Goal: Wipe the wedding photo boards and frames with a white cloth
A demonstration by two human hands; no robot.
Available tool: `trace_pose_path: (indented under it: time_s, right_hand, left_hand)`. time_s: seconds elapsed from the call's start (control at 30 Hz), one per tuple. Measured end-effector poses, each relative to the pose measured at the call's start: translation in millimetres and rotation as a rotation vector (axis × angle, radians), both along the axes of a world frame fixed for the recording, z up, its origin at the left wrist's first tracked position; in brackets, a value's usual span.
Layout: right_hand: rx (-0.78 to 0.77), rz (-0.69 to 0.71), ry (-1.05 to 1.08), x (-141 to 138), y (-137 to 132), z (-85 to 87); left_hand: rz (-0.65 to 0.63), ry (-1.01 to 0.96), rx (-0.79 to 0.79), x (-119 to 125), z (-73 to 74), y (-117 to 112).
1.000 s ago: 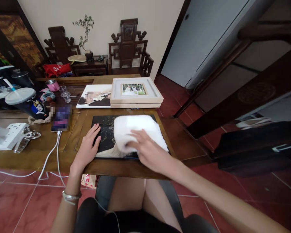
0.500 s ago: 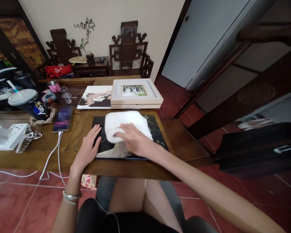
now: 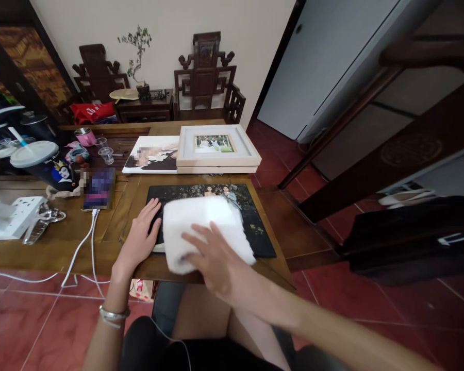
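Observation:
A dark wedding photo panel (image 3: 260, 222) lies flat near the table's front edge, and two people's figures show at its top. On its lower half rests a folded white fluffy cloth (image 3: 201, 214), which hides much of the picture and reaches past the panel's front edge. My right hand (image 3: 212, 257) holds the cloth, pressing on its top with spread fingers; the thumb is by the fold at the front. My left hand (image 3: 142, 234) lies open, fingers stretched out, at the panel's left edge.
Behind the panel are a light wooden photo frame (image 3: 180, 154) and a white-edged picture (image 3: 150, 167). To the left lie a phone (image 3: 99, 189) on white cables, a power strip (image 3: 21, 216), a lidded cup (image 3: 36, 154) and small clear cups (image 3: 106, 155).
My right hand has drawn the cloth toward me, from the panel's upper part to its front edge, uncovering the two figures. My left hand stays in place.

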State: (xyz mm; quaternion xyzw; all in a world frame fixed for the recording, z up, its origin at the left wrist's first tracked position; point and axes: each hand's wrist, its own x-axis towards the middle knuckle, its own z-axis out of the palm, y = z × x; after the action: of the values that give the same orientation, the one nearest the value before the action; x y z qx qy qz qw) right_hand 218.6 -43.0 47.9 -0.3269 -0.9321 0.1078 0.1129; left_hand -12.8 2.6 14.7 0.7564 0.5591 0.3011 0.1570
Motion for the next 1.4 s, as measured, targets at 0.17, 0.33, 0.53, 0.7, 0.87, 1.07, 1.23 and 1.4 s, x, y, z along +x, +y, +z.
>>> trace_pose_path:
  time_s: [0.17,0.33,0.53,0.7,0.87,1.07,1.23,1.4]
  right_hand:
    - [-0.056,0.069,0.073,21,-38,7.2]
    - [-0.064,-0.053,0.043,7,17,8.4]
    - [-0.006,-0.176,-0.095,-37,80,14.8]
    - [0.121,0.096,-0.055,-53,49,5.1]
    - [0.051,0.279,-0.004,-25,5,-6.3]
    - [-0.071,0.128,0.086,32,-3,10.4]
    - [-0.039,-0.107,0.078,31,55,17.5]
    - [-0.098,-0.08,0.183,-34,109,30.4]
  left_hand:
    - [-0.001,0.009,-0.009,0,1.7,0]
    - [-0.006,0.014,-0.019,-1,-1.1,1]
    - [-0.004,-0.137,0.041,0,4.0,-5]
    - [0.027,-0.343,0.169,-1,9.6,-10]
    - [-0.035,-0.287,0.195,0,7.8,-10]
    - [-0.029,-0.057,0.064,6,4.1,-6]
    - [-0.025,0.032,0.089,5,-0.9,-2]
    - [-0.009,0.044,0.111,4,-0.5,-1]
